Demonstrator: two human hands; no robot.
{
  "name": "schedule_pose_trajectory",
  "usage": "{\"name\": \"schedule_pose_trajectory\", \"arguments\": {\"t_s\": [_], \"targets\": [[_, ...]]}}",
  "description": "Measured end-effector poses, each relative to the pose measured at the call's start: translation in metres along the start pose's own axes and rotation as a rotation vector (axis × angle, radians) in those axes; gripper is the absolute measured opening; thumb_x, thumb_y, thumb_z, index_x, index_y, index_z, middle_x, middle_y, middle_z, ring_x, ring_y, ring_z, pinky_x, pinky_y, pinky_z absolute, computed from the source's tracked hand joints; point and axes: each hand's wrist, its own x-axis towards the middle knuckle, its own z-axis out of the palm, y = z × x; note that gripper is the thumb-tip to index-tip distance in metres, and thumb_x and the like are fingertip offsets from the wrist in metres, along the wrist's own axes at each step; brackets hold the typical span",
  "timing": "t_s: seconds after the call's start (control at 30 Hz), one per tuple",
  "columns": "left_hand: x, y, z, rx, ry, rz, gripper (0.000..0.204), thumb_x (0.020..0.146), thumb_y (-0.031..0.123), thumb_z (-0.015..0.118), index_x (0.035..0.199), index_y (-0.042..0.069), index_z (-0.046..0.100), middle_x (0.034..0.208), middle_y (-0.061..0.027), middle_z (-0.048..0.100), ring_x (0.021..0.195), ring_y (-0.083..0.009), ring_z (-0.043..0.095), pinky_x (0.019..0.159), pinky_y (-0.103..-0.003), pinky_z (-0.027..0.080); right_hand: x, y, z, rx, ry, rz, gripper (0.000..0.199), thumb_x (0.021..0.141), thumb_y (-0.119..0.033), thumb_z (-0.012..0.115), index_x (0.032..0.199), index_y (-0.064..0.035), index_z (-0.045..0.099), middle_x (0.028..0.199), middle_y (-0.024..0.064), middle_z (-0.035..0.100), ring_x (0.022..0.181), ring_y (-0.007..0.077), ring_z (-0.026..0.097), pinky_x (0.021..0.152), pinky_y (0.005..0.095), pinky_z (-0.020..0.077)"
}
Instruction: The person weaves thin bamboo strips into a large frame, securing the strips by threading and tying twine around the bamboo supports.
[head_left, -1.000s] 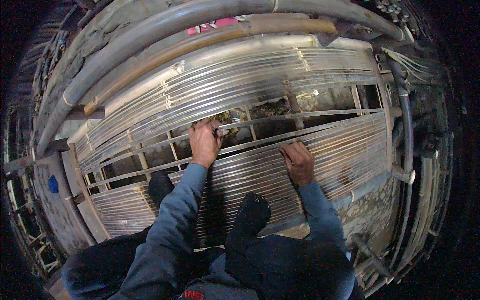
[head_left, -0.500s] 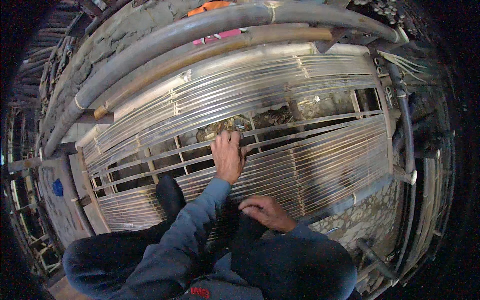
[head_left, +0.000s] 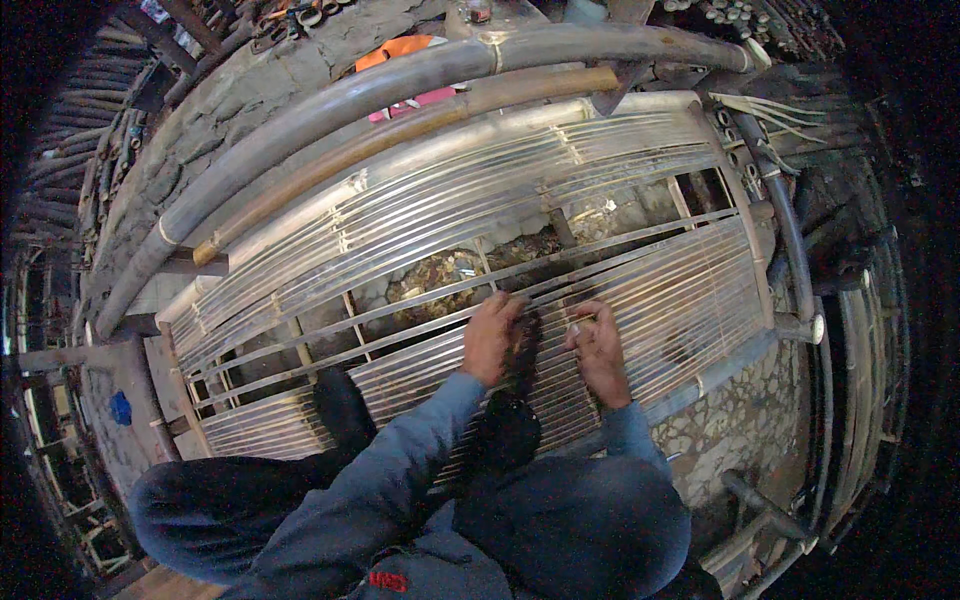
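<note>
A bamboo bench (head_left: pixel 690 290), made of long thin slats tied across rungs, spreads beneath me. My left hand (head_left: pixel 494 338) is at the slats near the gap in the middle, fingers bent down and close together. Its fingertips are partly hidden, so what they grip cannot be made out. To its right, my right hand (head_left: pixel 600 355) hovers over or rests on the near slats, thumb and fingers pinched. A small pale spot shows at that pinch, too small to name. Two loose-looking slats (head_left: pixel 400 322) run across the gap beside my left hand.
Through the gap lies a heap of brownish scraps (head_left: pixel 440 280) on the ground. Thick bamboo poles (head_left: pixel 330 130) form the far rail. An orange thing (head_left: pixel 395 50) and a pink one (head_left: pixel 420 103) lie behind it. My dark shoe (head_left: pixel 343 405) rests on the slats.
My left hand has moved right and slightly nearer, away from the scraps. My right hand has risen from my lap to the slats on the right. The view has shifted slightly.
</note>
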Motion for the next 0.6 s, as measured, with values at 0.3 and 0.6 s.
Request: {"name": "schedule_pose_trajectory", "arguments": {"t_s": [0.3,0.6], "targets": [[0.027,0.004,0.032,0.205,-0.080,-0.136,0.028,0.079,0.012,0.063,0.107,0.009,0.064,0.098,-0.0125,0.059,0.093,-0.0353,0.061,0.075,-0.047,0.051,-0.024,0.007,-0.009,0.138,0.038,0.196,0.011,0.100,-0.015,0.062,0.104,-0.0052,0.059,0.084,0.0039,0.069,0.053,0.0041,0.049,0.043,0.0220,0.0395],[-0.023,-0.044,-0.063,0.166,0.219,-0.312,0.011,0.087,0.016,0.070,0.091,0.006,0.067,0.088,-0.0155,0.063,0.091,-0.0369,0.061,0.078,-0.047,0.047,-0.001,0.013,-0.005,-0.143,0.133,-0.021,0.013,0.097,-0.015,0.065,0.094,-0.0030,0.067,0.075,0.0015,0.062,0.066,0.0092,0.056,0.061,0.0277,0.0470]]}}
